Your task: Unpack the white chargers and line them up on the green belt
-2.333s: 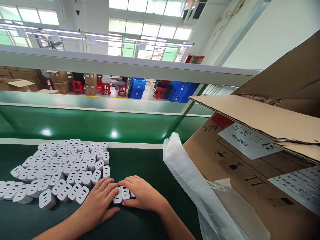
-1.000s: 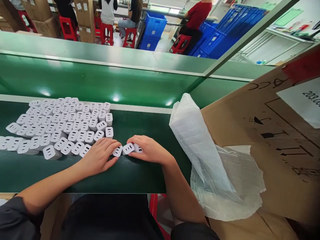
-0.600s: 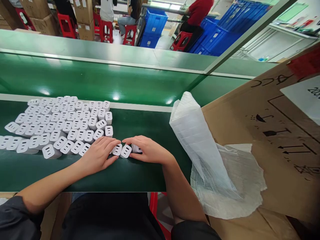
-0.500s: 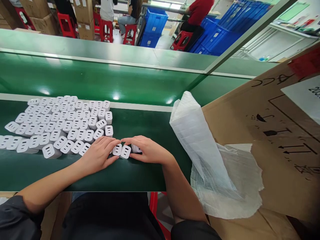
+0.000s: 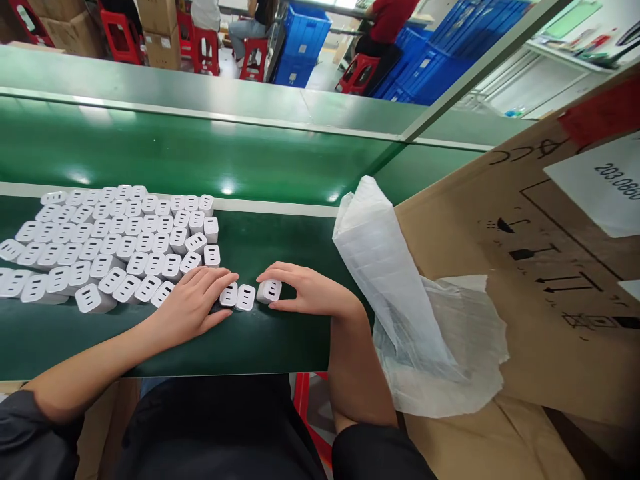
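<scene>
Many white chargers [image 5: 145, 243], each with two dark slots in its end face, stand packed in rows on the green work surface. My left hand [image 5: 193, 303] rests at the near right corner of these rows, fingers and thumb closed around a charger [image 5: 229, 295] and partly hiding what is under the palm. Beside it, a second charger [image 5: 245, 298] stands between my hands, touched by neither. My right hand [image 5: 313, 290] grips another charger [image 5: 270, 291] between thumb and fingers, a small gap to the right of that one.
On the right, a large cardboard box [image 5: 550, 267] stands against the bench, with white padded wrapping [image 5: 395, 287] hanging over its edge. A green panel [image 5: 200, 153] with a metal ledge runs behind. Beyond are blue crates [image 5: 305, 40], red stools [image 5: 205, 50] and seated people.
My right hand has drawn slightly away from the middle charger, and its own charger now shows more fully. My left hand keeps its place by the rows. The view has shifted slightly.
</scene>
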Demonstrator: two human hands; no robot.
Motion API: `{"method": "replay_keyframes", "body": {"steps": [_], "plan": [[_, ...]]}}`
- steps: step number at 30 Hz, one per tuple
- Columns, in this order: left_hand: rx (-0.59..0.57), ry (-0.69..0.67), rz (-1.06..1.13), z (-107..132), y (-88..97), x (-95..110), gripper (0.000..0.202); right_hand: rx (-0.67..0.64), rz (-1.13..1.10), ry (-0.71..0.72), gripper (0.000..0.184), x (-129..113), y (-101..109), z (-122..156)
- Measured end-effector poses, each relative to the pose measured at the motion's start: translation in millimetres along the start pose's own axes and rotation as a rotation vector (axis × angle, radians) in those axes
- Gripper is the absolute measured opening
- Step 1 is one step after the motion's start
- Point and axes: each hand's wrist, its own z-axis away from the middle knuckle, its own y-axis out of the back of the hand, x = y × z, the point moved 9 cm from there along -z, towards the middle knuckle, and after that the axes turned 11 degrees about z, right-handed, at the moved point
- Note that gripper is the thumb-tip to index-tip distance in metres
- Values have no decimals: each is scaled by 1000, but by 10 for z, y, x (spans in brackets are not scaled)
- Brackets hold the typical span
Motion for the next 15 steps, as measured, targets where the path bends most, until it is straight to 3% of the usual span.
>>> {"method": "replay_keyframes", "body": {"steps": [4, 7, 11, 15], "plan": [[-67, 70, 44, 33, 99, -23, 55, -43, 80, -192, 46, 111, -28, -6], [-107, 108, 88, 43, 202, -77, 57, -97, 59, -197, 45, 95, -99, -10], [-196, 138, 100, 39, 227, -131, 59, -112, 69, -169, 26, 58, -170, -49], [-214, 138, 69, 23, 218, -128, 58, -125, 19, -174, 35, 54, -146, -30]]}}
